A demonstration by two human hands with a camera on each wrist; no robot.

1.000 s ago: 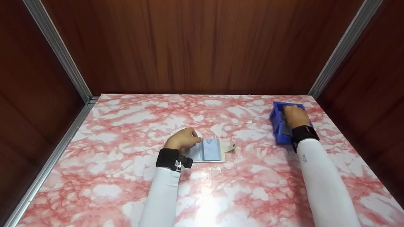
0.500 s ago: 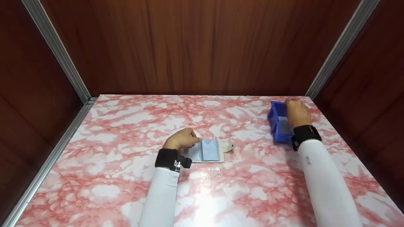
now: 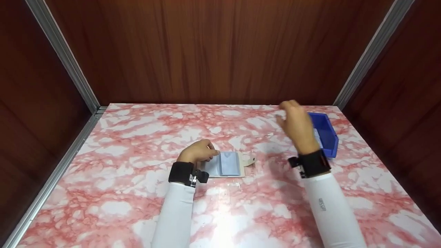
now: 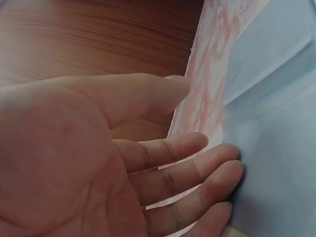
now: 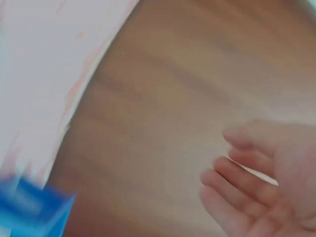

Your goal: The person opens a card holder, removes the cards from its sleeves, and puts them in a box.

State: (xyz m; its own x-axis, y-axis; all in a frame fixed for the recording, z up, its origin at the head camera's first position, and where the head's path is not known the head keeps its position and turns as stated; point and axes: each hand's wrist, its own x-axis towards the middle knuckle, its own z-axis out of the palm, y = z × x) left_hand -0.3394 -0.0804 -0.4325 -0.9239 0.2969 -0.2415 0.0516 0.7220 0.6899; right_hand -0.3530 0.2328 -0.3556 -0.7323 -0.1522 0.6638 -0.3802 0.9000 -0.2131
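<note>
An open card holder point(image 3: 230, 164) with clear bluish plastic sleeves lies on the table, its snap strap point(image 3: 249, 161) pointing right. My left hand point(image 3: 198, 151) rests at its left part. In the left wrist view, the fingertips point(image 4: 229, 173) touch a plastic sleeve point(image 4: 281, 163), with the thumb raised apart and nothing held. Above the table, left of a blue plastic bin point(image 3: 329, 134), is my right hand point(image 3: 297, 127), blurred. Its fingers are loosely bent and hold nothing in the right wrist view. A pale flat item point(image 3: 317, 137) lies in the bin, partly hidden by that hand.
The table point(image 3: 137, 206) has a red and white marbled top. Dark wood-look panels point(image 3: 213, 51) with metal corner posts point(image 3: 65, 55) enclose it at the back and both sides. The bin stands near the table's back right corner.
My right hand has left the blue bin and swung to the left, with its fingers loosened. The left hand and the card holder have stayed in place.
</note>
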